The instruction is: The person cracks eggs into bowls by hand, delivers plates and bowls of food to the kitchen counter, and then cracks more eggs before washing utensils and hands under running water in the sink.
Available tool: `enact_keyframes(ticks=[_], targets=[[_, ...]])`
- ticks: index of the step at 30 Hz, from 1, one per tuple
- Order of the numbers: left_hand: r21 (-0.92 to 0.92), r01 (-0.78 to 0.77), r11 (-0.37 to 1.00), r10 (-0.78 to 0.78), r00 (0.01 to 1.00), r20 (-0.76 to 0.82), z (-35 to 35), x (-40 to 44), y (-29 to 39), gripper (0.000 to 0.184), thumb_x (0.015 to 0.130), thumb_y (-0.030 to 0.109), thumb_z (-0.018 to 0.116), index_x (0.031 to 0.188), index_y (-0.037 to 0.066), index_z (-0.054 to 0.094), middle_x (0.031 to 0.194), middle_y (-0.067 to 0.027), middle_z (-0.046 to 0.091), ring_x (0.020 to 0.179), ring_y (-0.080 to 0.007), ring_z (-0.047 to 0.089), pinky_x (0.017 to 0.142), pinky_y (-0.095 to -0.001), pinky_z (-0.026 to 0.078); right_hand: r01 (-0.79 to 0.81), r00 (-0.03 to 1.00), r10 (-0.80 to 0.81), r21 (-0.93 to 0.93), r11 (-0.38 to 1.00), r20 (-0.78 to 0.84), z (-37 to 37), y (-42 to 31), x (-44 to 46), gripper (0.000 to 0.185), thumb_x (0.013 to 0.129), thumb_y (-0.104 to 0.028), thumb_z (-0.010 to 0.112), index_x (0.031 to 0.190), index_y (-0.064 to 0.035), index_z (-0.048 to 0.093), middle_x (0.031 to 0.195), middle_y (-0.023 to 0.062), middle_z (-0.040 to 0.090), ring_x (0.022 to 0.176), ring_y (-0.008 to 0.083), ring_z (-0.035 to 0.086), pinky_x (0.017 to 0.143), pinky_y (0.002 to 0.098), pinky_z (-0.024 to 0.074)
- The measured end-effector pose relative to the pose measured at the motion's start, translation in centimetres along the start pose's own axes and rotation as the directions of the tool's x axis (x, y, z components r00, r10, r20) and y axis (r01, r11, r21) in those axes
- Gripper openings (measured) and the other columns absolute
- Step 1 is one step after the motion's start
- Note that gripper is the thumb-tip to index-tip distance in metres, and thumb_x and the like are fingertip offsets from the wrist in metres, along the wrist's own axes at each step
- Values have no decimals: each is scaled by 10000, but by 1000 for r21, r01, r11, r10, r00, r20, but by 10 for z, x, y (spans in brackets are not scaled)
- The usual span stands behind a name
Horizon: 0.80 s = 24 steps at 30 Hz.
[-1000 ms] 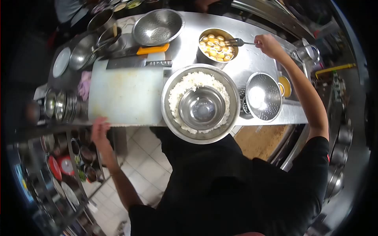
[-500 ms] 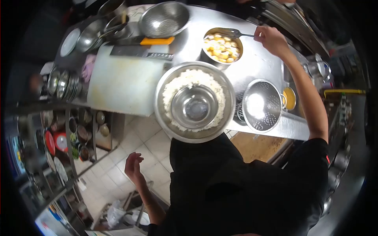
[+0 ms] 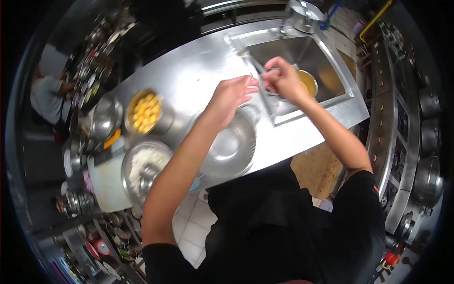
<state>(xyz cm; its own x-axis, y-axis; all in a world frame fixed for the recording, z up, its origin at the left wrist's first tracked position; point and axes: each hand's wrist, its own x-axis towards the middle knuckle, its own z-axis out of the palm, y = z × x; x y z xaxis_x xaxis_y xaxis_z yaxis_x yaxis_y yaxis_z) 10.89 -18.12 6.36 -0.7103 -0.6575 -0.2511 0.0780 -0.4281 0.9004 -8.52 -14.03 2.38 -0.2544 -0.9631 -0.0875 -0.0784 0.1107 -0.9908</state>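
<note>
At the left side of the sink (image 3: 307, 51), my right hand (image 3: 285, 81) is closed, its fingers curled around what looks like the handle of a long metal utensil (image 3: 239, 46); blur hides its exact shape. My left hand (image 3: 231, 99) hovers close by on the left, fingers stretched out and smeared a little, nothing visible in it. Below my left hand sits a metal colander (image 3: 227, 149), partly covered by my forearm. Inside the sink stands a round container with yellow contents (image 3: 306, 83), partly hidden behind my right hand.
Left on the steel counter (image 3: 184, 61) are a pot of yellow balls (image 3: 146, 112), a bowl of white crumbly food (image 3: 142, 161) with a smaller bowl in it, and a cutting board (image 3: 106, 187). A stove (image 3: 376, 128) lies right. Another person (image 3: 47, 99) is at far left.
My view has swung right toward the sink. My right hand has moved from above the pot of yellow balls to the sink. My left hand has risen from my side to beside it.
</note>
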Motion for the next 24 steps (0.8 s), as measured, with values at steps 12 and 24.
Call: enact_keyframes(ticks=[12, 24], targets=[[-131, 234, 963, -268, 835, -481, 47, 274, -130, 296, 1006, 264, 329, 994, 29, 507, 641, -30, 458, 553, -154, 417, 551, -268, 368, -378, 921, 197, 893, 245, 336, -210, 226, 251, 174, 877, -157, 548, 964, -14, 595, 706, 70, 622, 517, 81, 505, 463, 217, 393], [545, 412, 731, -34, 819, -573, 93, 349, -158, 557, 904, 472, 441, 636, 0, 567, 624, -140, 574, 587, -266, 563, 551, -371, 407, 422, 826, -522, -383, 822, -211, -378, 53, 349, 211, 827, -90, 565, 993, -52, 690, 665, 53, 632, 590, 137, 586, 562, 272, 480]])
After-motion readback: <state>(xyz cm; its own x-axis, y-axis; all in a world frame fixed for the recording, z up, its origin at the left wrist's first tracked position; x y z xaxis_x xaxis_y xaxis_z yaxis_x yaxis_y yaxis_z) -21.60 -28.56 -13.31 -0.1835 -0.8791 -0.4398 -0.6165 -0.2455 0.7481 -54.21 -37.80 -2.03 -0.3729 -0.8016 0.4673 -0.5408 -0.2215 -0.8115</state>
